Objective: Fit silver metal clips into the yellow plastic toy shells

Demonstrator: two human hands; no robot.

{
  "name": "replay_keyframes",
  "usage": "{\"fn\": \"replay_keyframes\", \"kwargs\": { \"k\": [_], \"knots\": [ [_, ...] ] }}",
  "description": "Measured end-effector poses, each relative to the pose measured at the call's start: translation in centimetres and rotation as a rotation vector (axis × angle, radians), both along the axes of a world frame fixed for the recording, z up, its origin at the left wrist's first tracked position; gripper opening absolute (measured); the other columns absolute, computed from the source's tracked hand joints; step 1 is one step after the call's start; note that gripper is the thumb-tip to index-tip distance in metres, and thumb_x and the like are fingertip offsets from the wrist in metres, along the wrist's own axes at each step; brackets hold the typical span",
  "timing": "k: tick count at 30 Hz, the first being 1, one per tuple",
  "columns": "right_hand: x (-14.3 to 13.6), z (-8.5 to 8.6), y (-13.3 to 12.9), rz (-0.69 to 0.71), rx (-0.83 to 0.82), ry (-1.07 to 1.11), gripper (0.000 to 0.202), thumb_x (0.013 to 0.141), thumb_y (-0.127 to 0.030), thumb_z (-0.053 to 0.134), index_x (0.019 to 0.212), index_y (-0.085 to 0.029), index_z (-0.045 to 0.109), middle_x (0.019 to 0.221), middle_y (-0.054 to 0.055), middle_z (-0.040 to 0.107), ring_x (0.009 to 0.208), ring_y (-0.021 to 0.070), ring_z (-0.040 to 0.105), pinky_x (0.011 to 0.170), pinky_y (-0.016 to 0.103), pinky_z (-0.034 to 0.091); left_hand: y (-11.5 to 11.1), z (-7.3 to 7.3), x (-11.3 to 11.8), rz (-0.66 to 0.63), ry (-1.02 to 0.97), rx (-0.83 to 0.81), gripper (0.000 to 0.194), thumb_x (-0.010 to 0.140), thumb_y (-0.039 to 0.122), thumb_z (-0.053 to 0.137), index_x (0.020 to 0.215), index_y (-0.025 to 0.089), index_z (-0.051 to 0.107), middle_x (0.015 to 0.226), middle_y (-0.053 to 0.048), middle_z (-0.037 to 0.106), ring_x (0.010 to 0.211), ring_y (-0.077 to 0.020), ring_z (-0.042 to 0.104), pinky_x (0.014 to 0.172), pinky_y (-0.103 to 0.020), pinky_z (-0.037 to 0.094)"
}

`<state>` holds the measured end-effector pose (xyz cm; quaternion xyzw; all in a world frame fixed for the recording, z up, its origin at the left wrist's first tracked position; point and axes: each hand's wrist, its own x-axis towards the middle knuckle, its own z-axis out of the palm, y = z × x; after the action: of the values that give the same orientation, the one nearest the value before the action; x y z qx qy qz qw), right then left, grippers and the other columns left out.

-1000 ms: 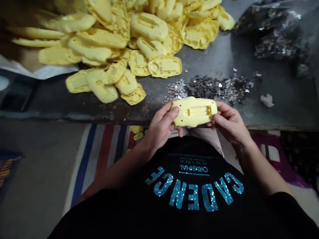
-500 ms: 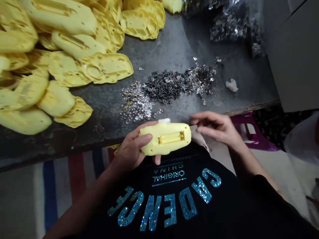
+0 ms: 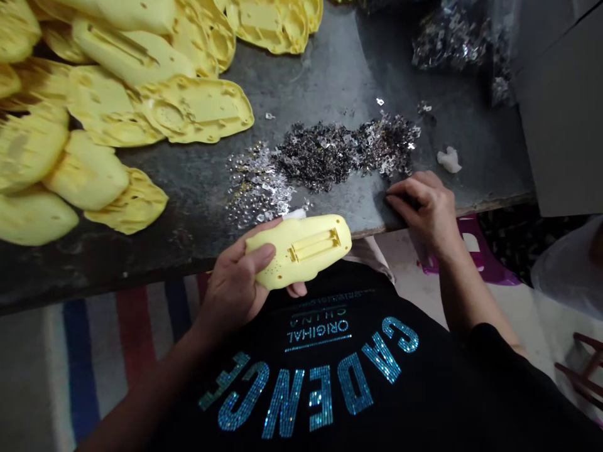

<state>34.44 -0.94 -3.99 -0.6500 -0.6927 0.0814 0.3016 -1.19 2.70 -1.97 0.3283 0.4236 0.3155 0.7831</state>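
My left hand (image 3: 240, 276) grips a yellow plastic shell (image 3: 308, 248) by its left end, thumb on top and fingers beneath. The shell's outer face is up, showing a long battery slot, small screw holes and a patch of speaker holes. My right hand (image 3: 428, 207) is at the table edge, fingers curled and their tips pressed together. Whatever lies between those fingertips is too small or hidden to make out. Just beyond it spreads a heap of small metal contact pieces (image 3: 325, 154). A white scrap (image 3: 294, 215) shows behind the shell.
Many yellow shells (image 3: 198, 110) are piled on the left of the dark table (image 3: 311, 81). Clear bags of metal pieces (image 3: 452, 37) stand at the back right. A crumpled white lump (image 3: 449, 160) lies right of the heap. A purple stool (image 3: 490, 263) is below the table's right side.
My right hand has moved away from the shell, up and right to the table edge, its fingers closing. The shell in my left hand has shifted slightly left and tilted.
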Motion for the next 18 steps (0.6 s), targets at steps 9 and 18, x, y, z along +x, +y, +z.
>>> {"fn": "replay_keyframes", "kwargs": {
  "k": [9, 18],
  "knots": [
    [-0.5, 0.0, -2.1, 0.058, 0.058, 0.063, 0.030, 0.106, -0.024, 0.081, 0.135, -0.030, 0.082, 0.114, 0.006, 0.086, 0.106, 0.0291, 0.077, 0.096, 0.049, 0.059, -0.1, 1.1, 1.3, -0.097, -0.053, -0.035, 0.052, 0.107, 0.031, 0.071, 0.153, 0.010, 0.060, 0.109, -0.015, 0.090, 0.066, -0.0272, 0.086, 0.055, -0.033, 0.069],
    [-1.6, 0.4, -1.8, 0.012, 0.099, 0.060, 0.011, 0.104, -0.025, 0.084, 0.111, -0.033, 0.087, 0.104, 0.005, 0.084, 0.101, 0.0284, 0.078, 0.090, 0.049, 0.060, -0.9, 2.2, 2.7, 0.021, 0.008, -0.043, 0.070, 0.096, 0.037, 0.086, 0.155, 0.009, 0.064, 0.099, -0.011, 0.091, 0.056, -0.0240, 0.082, 0.050, -0.031, 0.067]
  ]
}}
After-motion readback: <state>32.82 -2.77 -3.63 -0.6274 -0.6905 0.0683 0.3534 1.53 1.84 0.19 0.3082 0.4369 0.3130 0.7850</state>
